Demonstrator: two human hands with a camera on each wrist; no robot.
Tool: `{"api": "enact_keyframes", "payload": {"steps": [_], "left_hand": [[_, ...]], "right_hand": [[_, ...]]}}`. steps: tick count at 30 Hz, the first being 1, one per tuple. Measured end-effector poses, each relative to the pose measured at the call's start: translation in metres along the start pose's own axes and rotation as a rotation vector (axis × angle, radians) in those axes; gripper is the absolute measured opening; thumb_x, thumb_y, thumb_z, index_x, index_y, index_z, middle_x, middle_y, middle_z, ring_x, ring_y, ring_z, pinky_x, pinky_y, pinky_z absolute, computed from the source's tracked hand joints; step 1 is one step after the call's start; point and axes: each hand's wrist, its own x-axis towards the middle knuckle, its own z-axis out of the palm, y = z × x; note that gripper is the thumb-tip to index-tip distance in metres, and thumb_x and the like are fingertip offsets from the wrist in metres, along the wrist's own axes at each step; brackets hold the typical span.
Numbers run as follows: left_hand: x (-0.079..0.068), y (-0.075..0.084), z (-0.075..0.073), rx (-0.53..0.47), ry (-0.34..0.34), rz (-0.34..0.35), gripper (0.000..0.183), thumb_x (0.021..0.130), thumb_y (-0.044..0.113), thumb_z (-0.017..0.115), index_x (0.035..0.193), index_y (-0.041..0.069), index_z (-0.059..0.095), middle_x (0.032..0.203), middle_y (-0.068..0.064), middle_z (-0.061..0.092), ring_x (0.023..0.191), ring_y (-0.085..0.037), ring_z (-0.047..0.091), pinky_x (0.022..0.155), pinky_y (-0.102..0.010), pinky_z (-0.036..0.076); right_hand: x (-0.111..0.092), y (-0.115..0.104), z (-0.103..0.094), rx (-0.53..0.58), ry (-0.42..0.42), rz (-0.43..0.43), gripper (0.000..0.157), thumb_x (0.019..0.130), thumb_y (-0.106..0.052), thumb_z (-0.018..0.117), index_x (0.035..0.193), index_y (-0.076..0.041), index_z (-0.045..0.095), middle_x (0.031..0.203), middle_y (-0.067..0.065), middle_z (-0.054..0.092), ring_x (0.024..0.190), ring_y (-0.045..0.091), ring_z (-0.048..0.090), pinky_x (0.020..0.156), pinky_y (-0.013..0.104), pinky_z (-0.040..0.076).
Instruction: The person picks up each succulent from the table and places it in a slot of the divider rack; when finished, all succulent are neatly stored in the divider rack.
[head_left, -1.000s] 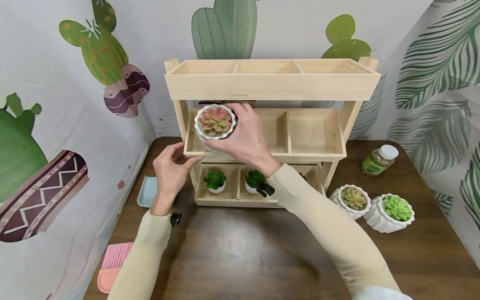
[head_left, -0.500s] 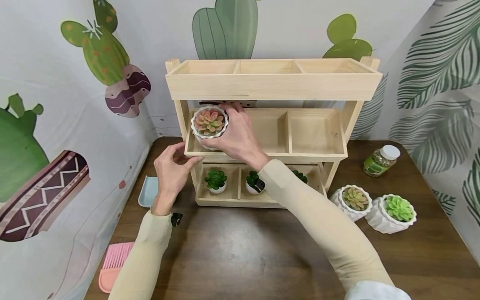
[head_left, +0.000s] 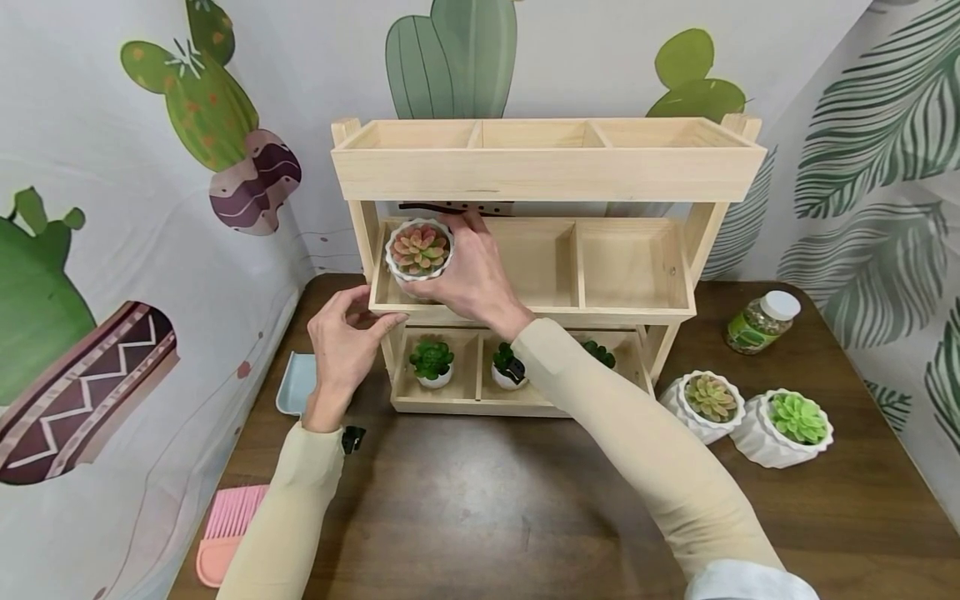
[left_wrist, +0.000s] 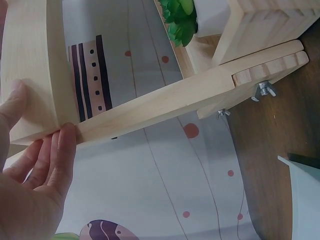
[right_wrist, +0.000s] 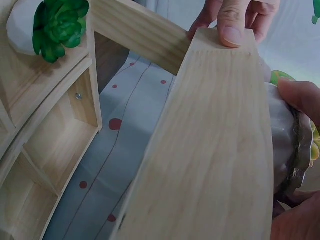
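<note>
My right hand (head_left: 474, 271) grips a white scalloped pot with a pink-green succulent (head_left: 418, 248), in the left compartment of the wooden rack's middle tier (head_left: 525, 315). In the right wrist view the pot (right_wrist: 281, 135) shows partly behind the tier's front board (right_wrist: 215, 135), with thumb and fingers on either side of it. At the tier's left front corner, my left hand (head_left: 345, 342) pinches the wood, thumb on the front board and fingers at the end. The left wrist view shows those fingers (left_wrist: 64, 145) against the corner.
Small green potted plants (head_left: 432, 362) sit in the bottom tier. Right of the rack stand two white potted succulents (head_left: 705, 406) (head_left: 783, 427) and a lidded jar (head_left: 761, 322). A light blue tray (head_left: 296, 383) and a pink brush (head_left: 228, 533) lie at the left.
My right hand has moved the succulent pot left and then slightly down into the left compartment of the middle tier. The left hand has stayed at the corner.
</note>
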Motion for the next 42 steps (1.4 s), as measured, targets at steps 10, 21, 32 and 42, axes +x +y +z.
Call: {"api": "enact_keyframes", "payload": {"steps": [10, 21, 32, 42], "left_hand": [[0.0, 0.001, -0.001, -0.003, -0.003, -0.007, 0.055, 0.076, 0.008, 0.1, 0.123, -0.007, 0.075, 0.112, -0.026, 0.077, 0.103, -0.04, 0.078, 0.084, 0.0, 0.055], [-0.001, 0.003, -0.001, 0.007, -0.01, -0.016, 0.054, 0.079, 0.011, 0.099, 0.124, -0.007, 0.076, 0.111, -0.025, 0.077, 0.102, -0.035, 0.078, 0.084, -0.001, 0.056], [0.0, 0.003, 0.0, 0.007, -0.007, -0.023, 0.055, 0.077, 0.009, 0.1, 0.123, -0.007, 0.075, 0.112, -0.025, 0.077, 0.102, -0.035, 0.077, 0.084, 0.001, 0.054], [-0.001, 0.004, -0.001, 0.025, -0.004, -0.027, 0.055, 0.077, 0.009, 0.1, 0.123, -0.007, 0.076, 0.111, -0.025, 0.077, 0.102, -0.036, 0.077, 0.084, 0.003, 0.053]], "right_hand": [[0.0, -0.001, 0.0, -0.029, -0.011, 0.006, 0.098, 0.073, -0.034, 0.103, 0.152, -0.002, 0.056, 0.151, 0.019, 0.056, 0.141, 0.033, 0.057, 0.125, 0.041, 0.052], [-0.006, -0.002, 0.002, -0.144, 0.019, -0.008, 0.097, 0.075, -0.044, 0.101, 0.152, -0.004, 0.056, 0.144, 0.019, 0.061, 0.138, 0.034, 0.056, 0.126, 0.049, 0.045], [-0.012, -0.003, 0.001, -0.164, -0.007, -0.013, 0.108, 0.074, -0.044, 0.102, 0.157, -0.001, 0.049, 0.156, 0.021, 0.053, 0.149, 0.036, 0.05, 0.135, 0.051, 0.037], [-0.029, -0.005, -0.008, -0.095, -0.003, 0.058, 0.118, 0.073, -0.045, 0.103, 0.163, 0.0, 0.042, 0.159, 0.024, 0.048, 0.15, 0.039, 0.044, 0.133, 0.053, 0.038]]}}
